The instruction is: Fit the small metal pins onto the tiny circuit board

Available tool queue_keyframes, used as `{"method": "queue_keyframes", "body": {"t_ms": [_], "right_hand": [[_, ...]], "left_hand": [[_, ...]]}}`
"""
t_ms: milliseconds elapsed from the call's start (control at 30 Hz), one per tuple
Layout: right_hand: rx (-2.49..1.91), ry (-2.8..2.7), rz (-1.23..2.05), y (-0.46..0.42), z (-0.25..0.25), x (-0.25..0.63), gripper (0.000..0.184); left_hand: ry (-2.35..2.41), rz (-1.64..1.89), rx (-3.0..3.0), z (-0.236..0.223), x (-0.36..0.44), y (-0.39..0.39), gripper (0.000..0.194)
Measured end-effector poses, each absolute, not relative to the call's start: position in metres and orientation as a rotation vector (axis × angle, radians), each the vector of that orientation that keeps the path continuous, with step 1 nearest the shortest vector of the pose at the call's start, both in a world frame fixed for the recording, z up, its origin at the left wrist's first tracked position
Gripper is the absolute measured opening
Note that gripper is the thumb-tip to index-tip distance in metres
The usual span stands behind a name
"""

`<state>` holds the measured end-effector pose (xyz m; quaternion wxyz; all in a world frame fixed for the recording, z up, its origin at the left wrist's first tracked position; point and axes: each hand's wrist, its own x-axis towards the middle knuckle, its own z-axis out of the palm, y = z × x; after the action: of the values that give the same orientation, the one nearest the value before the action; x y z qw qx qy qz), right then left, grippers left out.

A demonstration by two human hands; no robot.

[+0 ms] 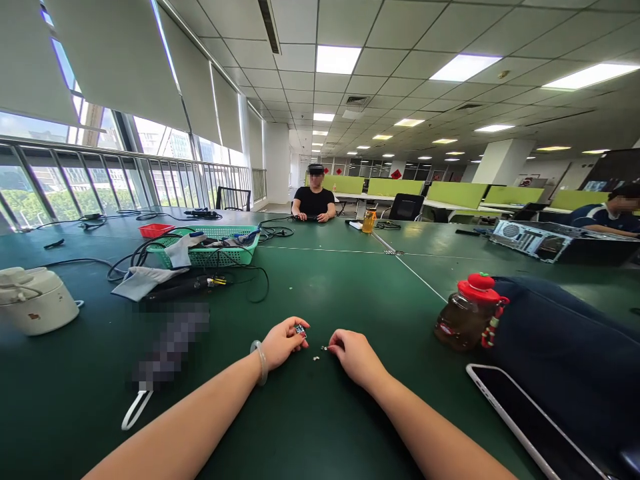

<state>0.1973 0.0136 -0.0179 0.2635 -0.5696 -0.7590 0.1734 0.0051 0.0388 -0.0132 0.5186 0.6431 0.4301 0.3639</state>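
An open-plan office is indicated. Beyond the green table [300, 293], white desks [447, 207] are separated by lime-green partitions [453, 192]. Ceiling light panels [338, 59] are mounted above the table; roller blinds [125, 73] are fitted over windows [165, 143] to its left.

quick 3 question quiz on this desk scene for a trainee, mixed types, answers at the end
1. Multiple choice: what does the left hand hold?
A) a tablet
B) a small shiny piece
C) a green basket

2. True or false: the pale bangle sits at the wrist of the left hand.

3. Fill in the blank: seen by the wearer, the red-lidded bottle stands to the ____ of both the left hand and the right hand.

Key: 1. B; 2. true; 3. right
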Motion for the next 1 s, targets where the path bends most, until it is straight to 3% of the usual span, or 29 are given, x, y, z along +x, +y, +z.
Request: {"method": "queue_keyframes", "body": {"t_ms": [1000], "right_hand": [[-1.469, -2.417, 0.180, -0.001, -0.013, 0.180, 0.008]], "left_hand": [[1.279, 0.759, 1.936, -0.013, 0.008, 0.031, 0.023]]}}
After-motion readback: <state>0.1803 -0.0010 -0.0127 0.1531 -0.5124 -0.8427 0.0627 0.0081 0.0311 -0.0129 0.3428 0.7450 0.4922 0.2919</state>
